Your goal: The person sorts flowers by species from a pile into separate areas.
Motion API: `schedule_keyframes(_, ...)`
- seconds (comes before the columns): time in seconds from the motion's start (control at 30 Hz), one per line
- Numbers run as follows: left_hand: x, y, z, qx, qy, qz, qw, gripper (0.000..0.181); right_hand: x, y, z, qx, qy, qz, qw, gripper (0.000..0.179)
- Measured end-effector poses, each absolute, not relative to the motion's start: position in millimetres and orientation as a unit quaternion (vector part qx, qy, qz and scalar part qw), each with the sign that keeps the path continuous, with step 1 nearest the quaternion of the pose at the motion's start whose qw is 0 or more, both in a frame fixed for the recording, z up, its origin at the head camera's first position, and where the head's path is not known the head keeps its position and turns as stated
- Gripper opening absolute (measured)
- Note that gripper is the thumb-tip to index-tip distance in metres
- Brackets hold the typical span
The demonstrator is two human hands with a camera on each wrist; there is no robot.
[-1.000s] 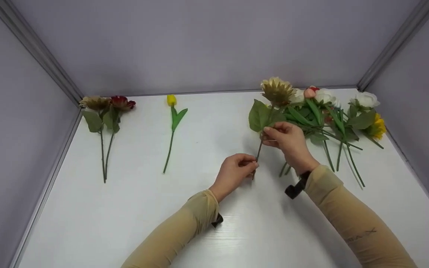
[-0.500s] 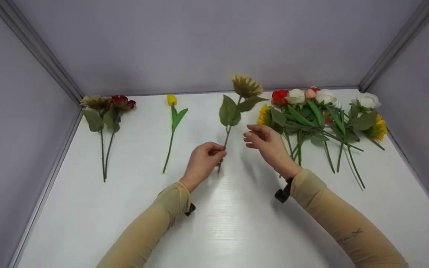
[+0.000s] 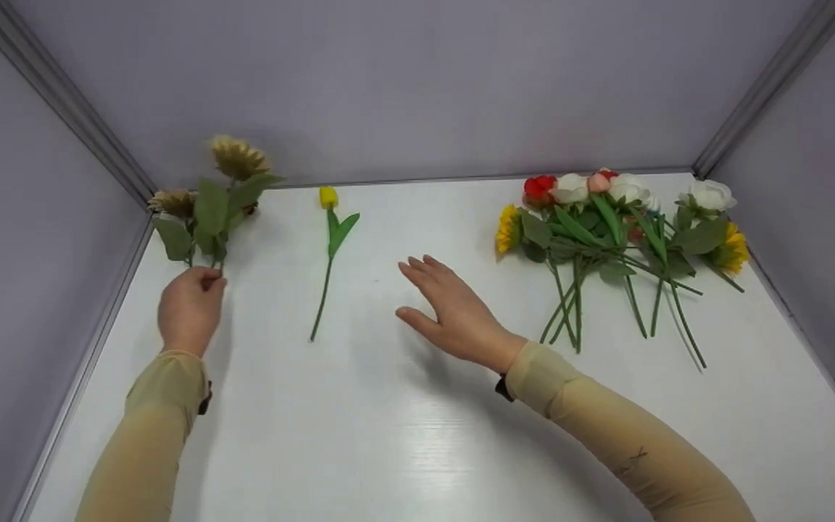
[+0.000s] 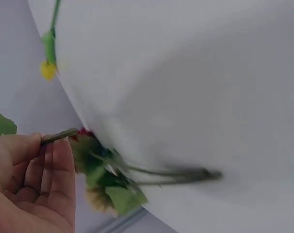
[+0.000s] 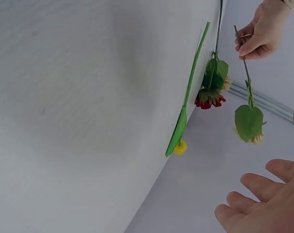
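Note:
My left hand [image 3: 191, 308] pinches the stem of a cream-coloured artificial flower [image 3: 239, 158], held upright above the table at the far left. Its leaves partly cover two flowers lying behind: a beige one [image 3: 172, 204] and a dark red one [image 5: 210, 100]. In the left wrist view, the cut end of the held stem [image 4: 59, 136] pokes out between thumb and fingers. My right hand [image 3: 461, 315] hovers over the middle of the table with fingers stretched out and nothing in it. Between the hands lies a yellow tulip [image 3: 328, 197] with green leaves.
At the right lies a pile of artificial flowers: a red one [image 3: 539, 190], white ones [image 3: 709, 196], yellow sunflowers [image 3: 509, 229] and crossing green stems [image 3: 578, 312]. Grey panels [image 3: 417, 87] wall in the white table [image 3: 359, 435] at the back and sides.
The cream flower has left the right-hand pile and travelled left across the table in my left hand. My right hand has let go of its stem, shifted left and straightened its fingers.

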State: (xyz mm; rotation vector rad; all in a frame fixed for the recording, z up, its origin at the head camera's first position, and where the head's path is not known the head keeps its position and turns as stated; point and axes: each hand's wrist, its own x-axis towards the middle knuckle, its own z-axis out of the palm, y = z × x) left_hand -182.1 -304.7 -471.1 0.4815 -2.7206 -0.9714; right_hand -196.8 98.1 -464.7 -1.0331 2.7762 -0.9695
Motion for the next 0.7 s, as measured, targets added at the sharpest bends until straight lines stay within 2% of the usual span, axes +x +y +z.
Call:
schedule_keyframes(0.23, -162, -352, -489, 0.223, -0.922, -0.299, 0.105, 0.029, -190, 77, -474, -0.375, 0.891, -0.255, 0.008, 0.072)
schedule_keyframes(0.47, -160, -359, -506, 0.204, -0.942, -0.252, 0.082, 0.028, -188, 72, -480, -0.381, 0.890, -0.250, 0.017, 0.072)
schedule_keyframes(0.7, -162, -357, -511, 0.169, -0.958, -0.215, 0.087, 0.028, -192, 80, -481, -0.359, 0.900, -0.246, 0.025, 0.070)
